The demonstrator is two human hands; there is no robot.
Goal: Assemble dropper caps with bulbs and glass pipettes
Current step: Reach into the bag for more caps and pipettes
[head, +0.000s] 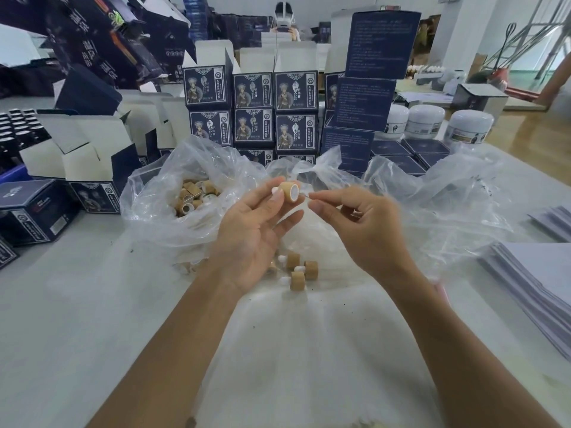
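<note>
- my left hand [256, 223] pinches a dropper cap [289, 190] between thumb and fingertips, in the middle of the frame, its white-lined open end turned toward the other hand and a white bulb tip showing at the far end.
- my right hand [355, 223] pinches a thin glass pipette [304, 196] at its thumb and forefinger; only a short clear tip shows, just beside the cap's opening and not yet inside, as far as i can tell.
- to do this step well, i judge i should line the pipette up with the centre of the opening, hold the cap steady, and press straight in without bending the glass; a skewed push could snap it.
- the clear plastic bag [173, 193], left of centre, holds a heap of loose wooden caps [194, 196].
- a second bag [432, 193] spreads to the right; what it holds i cannot make out.
- on the bench [77, 304], below my hands, lie a few finished caps [298, 270] with white bulbs.
- dark printed boxes [253, 112] stand stacked behind the bags, with white jars [423, 122] at upper right.
</note>
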